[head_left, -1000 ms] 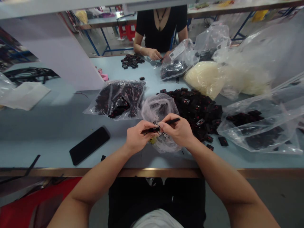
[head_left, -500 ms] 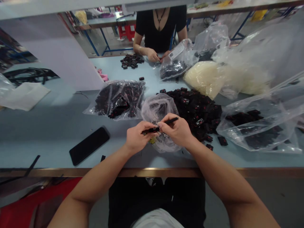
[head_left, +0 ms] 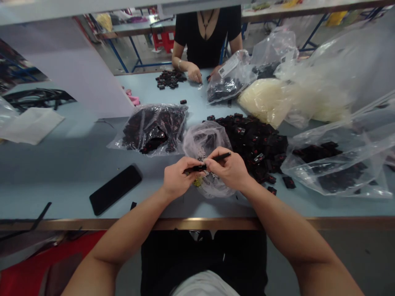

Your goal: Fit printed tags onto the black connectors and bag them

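My left hand [head_left: 178, 176] is closed, its fingertips pinching a small black plastic part [head_left: 201, 167]. In my right hand [head_left: 230, 167] lies a thin black pen-like tool [head_left: 222, 156], its back end sticking out past the knuckles. The right thumb and fingertip meet at the black part, and the tool's tip is hidden there. Beneath both hands sits an open clear plastic bag [head_left: 207, 131] with tiny metallic pieces [head_left: 212, 176] in it. Just right of that bag, a heap of black plastic parts [head_left: 257, 139] is spread on the table.
A filled bag of black parts [head_left: 154, 127] lies to the left, with a black phone [head_left: 115, 190] nearer me. More clear bags [head_left: 339, 172] stand right, and a cream-filled bag [head_left: 262, 100] behind. Across the table, a co-worker's hand [head_left: 194, 73] is near a small pile [head_left: 170, 79].
My hands keep the same hold and place. Across the table, the co-worker's hands have moved apart, one reaching slightly left and down onto the tabletop.
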`<state>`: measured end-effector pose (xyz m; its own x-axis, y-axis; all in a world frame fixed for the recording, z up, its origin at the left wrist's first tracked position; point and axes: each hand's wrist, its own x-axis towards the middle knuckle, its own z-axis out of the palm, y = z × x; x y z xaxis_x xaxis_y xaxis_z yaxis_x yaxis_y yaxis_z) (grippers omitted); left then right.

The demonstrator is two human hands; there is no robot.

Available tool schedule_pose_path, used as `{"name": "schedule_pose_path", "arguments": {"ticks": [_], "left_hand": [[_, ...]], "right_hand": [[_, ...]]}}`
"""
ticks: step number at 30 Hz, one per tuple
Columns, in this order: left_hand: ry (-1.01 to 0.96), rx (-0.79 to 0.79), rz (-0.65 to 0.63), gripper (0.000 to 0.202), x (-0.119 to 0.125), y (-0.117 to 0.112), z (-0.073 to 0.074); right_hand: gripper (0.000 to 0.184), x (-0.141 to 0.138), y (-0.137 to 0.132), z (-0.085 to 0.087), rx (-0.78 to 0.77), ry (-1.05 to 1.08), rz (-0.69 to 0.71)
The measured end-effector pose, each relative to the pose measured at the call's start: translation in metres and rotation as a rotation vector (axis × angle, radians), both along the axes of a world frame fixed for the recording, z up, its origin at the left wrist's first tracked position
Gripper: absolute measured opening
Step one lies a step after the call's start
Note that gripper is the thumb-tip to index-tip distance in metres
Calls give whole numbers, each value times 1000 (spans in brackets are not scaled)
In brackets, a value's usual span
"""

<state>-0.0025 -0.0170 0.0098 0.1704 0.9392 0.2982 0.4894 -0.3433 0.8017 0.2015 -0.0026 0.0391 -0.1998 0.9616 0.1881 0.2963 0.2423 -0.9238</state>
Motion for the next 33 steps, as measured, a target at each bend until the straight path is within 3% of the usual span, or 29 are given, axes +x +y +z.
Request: {"name": "schedule_pose_path", "arguments": {"ticks": [6, 14, 19, 22, 25, 28, 33], "left_hand": [[-88, 26, -14, 32, -1, 3, -1], [23, 83, 27, 41, -6, 4, -10], [-96, 106, -3, 54, -4, 6, -16], [-193, 146, 37, 58, -5, 9, -17], [-168, 237, 157, 48, -10, 16, -13], [-131, 267, 267, 37, -17, 27, -9], [-229, 129, 400, 33, -26, 46, -11]], "right_hand": [[22, 8, 4, 0, 106, 206, 5], [16, 10, 11, -7, 183, -67, 253], [14, 13, 12, -7, 261, -136, 245], [14, 27, 17, 0, 358, -167, 6], [12, 52, 30, 4, 480, -188, -383], [11, 80, 45, 0, 497, -176, -621], [6, 107, 62, -9, 386, -44, -747]]}}
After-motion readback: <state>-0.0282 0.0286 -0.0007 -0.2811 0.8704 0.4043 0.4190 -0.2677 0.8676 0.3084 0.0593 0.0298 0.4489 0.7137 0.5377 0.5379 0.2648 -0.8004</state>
